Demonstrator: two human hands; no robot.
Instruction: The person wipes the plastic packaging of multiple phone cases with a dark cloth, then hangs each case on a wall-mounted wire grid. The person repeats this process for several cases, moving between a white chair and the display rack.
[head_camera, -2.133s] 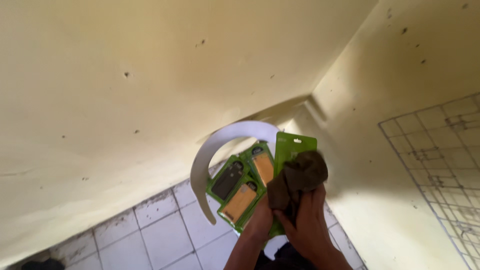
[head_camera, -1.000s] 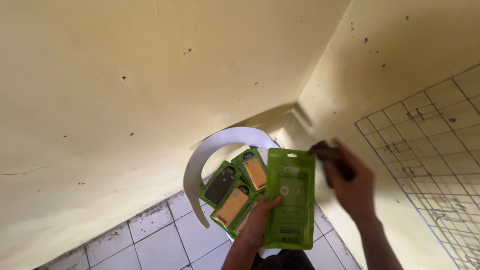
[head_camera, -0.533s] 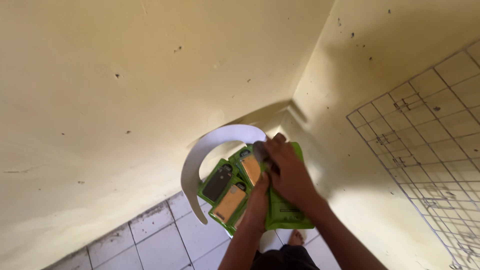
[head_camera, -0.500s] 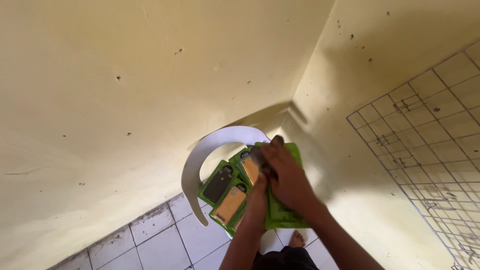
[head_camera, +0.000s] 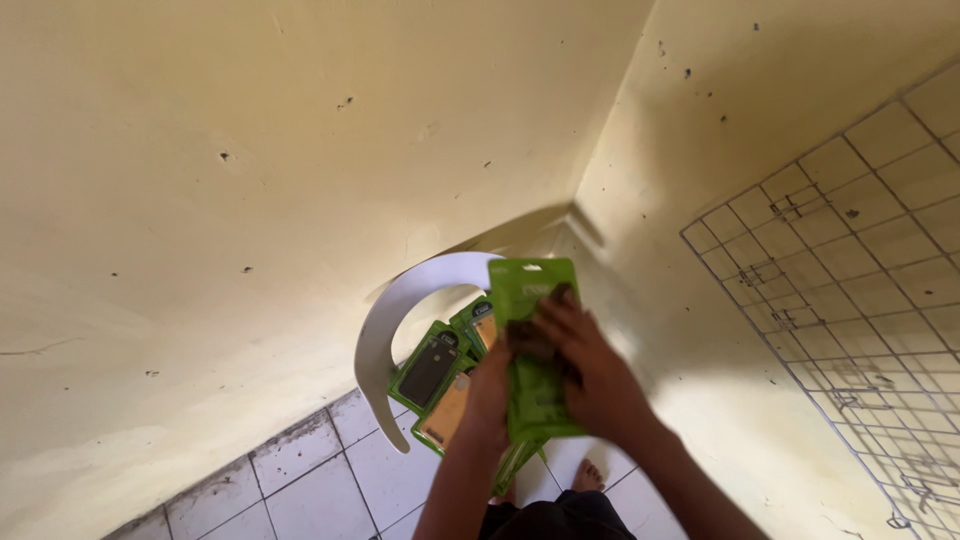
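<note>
Two hands grip one glossy green flat packet (head_camera: 535, 350): left hand (head_camera: 488, 385) clasps its edge, right hand (head_camera: 580, 370) grasps its face; long axis toward twelve o'clock.

Two bare forearms, no sleeves visible. Left hand (head_camera: 490, 385), right hand (head_camera: 590, 375): no gloves. Dark garment (head_camera: 560, 520) at bottom edge. Bare foot (head_camera: 588, 475) below.

Mostly covered by the right hand (head_camera: 590, 375): lower half of the green packet (head_camera: 535, 345), with a dark cloth (head_camera: 535, 345) half buried under the fingers. Blurred with motion, that hand. Tucked behind the packet: most of the left hand (head_camera: 488, 385). Overlapped beneath: the green packages (head_camera: 440, 375) on the white chair (head_camera: 385, 335). Cut off at the right edge: wire grid (head_camera: 850, 300).
</note>
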